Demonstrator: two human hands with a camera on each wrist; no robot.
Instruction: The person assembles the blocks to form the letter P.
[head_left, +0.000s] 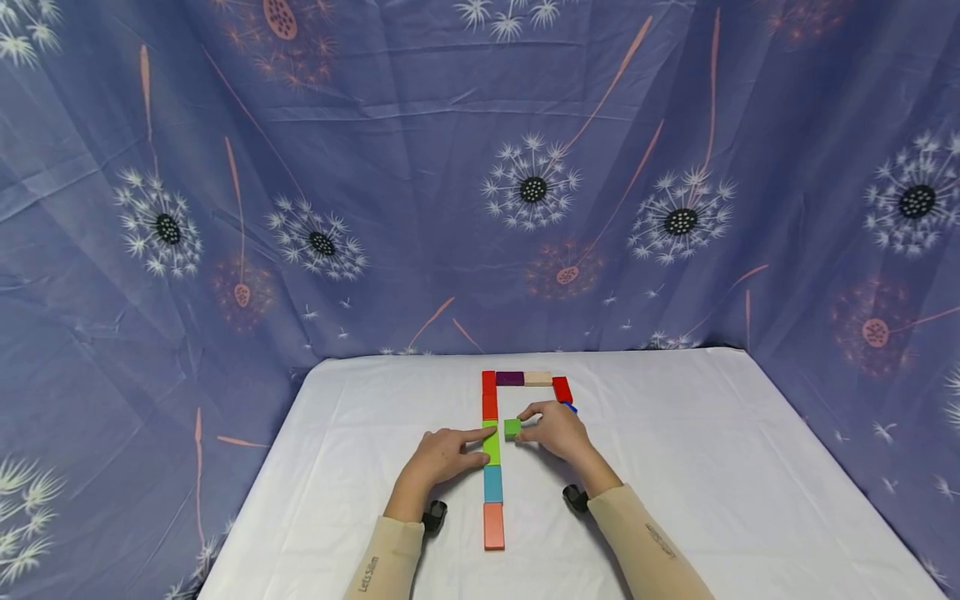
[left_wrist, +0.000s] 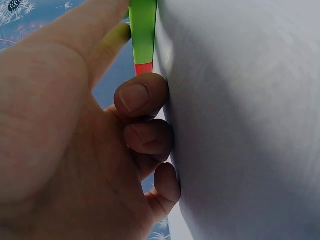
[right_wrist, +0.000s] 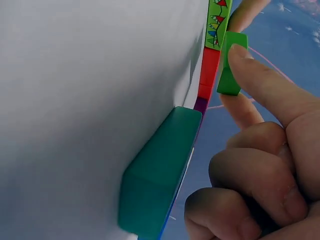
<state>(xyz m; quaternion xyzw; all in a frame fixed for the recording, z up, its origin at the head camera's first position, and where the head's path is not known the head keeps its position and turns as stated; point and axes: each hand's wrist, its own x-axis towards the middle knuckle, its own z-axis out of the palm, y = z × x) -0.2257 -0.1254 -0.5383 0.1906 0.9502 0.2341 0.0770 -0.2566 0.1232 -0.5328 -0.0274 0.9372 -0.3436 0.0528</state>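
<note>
My right hand [head_left: 558, 429] pinches a small green block [head_left: 512, 429] between thumb and index finger. In the right wrist view that green block [right_wrist: 231, 82] is raised off the cloth, beside the row; the other fingers are curled. My left hand [head_left: 444, 454] rests its index finger and thumb on a light green block [head_left: 491, 446], while its other fingers curl down by the cloth. Red blocks [head_left: 489, 396] stand behind the light green one; a light blue block [head_left: 492, 484] and a coral block [head_left: 493, 527] continue the row toward me.
A purple block [head_left: 510, 378], a cream block [head_left: 538, 379] and a red block [head_left: 562, 389] extend rightward from the row's far end. A teal block [right_wrist: 160, 175] sits below my right hand, with a blue edge beside it. White cloth [head_left: 675, 467] covers the table; a patterned curtain [head_left: 420, 208] hangs behind.
</note>
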